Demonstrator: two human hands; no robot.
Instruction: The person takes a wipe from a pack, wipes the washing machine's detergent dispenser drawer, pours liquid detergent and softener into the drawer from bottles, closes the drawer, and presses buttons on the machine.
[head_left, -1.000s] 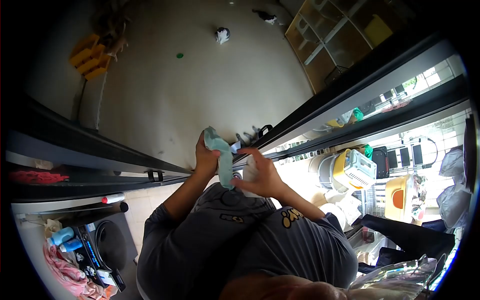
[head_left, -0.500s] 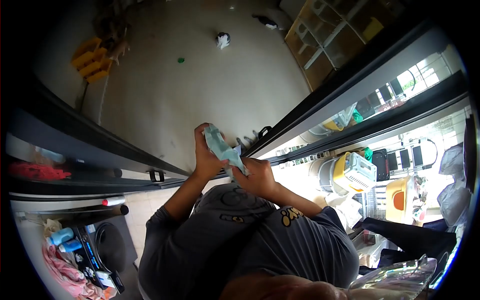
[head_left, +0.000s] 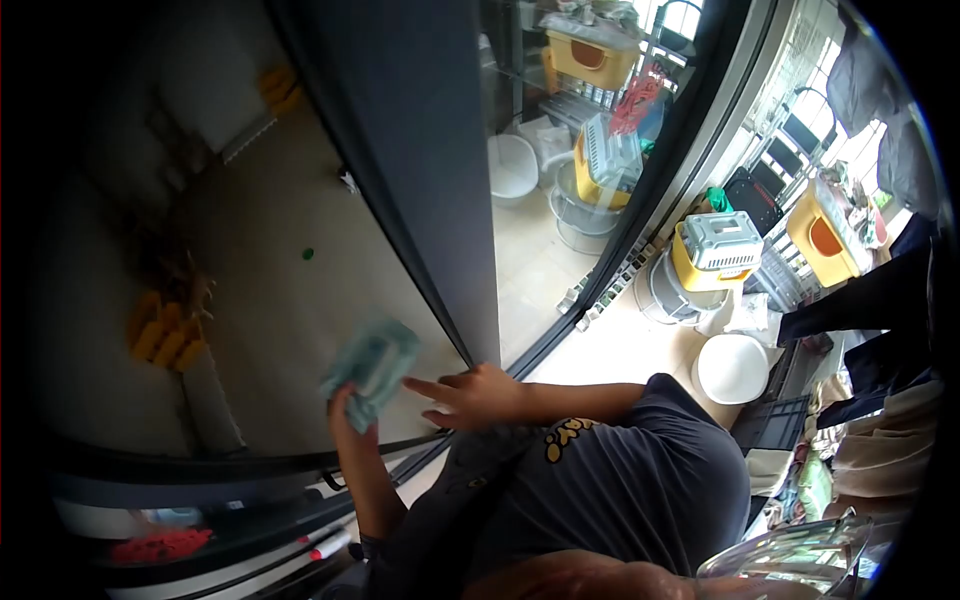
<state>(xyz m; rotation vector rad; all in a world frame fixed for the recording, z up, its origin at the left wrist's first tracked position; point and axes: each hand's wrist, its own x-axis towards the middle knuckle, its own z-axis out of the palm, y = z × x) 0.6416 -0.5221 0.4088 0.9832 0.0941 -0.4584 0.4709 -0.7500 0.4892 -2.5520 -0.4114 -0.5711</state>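
Observation:
A pale green soft packet (head_left: 385,355), blurred by motion, is held up over the floor by my left hand (head_left: 354,412). The fingers are closed on its lower edge, and a lighter patch shows along its middle. My right hand (head_left: 472,397) is just right of the packet, with its index finger stretched out towards it and the other fingers partly apart. Nothing shows in this right hand, which is close by the dark frame of the sliding door (head_left: 430,260).
A glass panel (head_left: 560,230) stands ahead on the right. Beyond the door track are a yellow and grey pet carrier (head_left: 718,245), a white basin (head_left: 732,369) and a yellow bin (head_left: 825,235). A yellow rack (head_left: 165,332) and a small green object (head_left: 308,254) are on the room floor.
My view has swung to the right. Both hands gripped the packet before; now my left hand holds it out to the left, and my right hand has come away from it.

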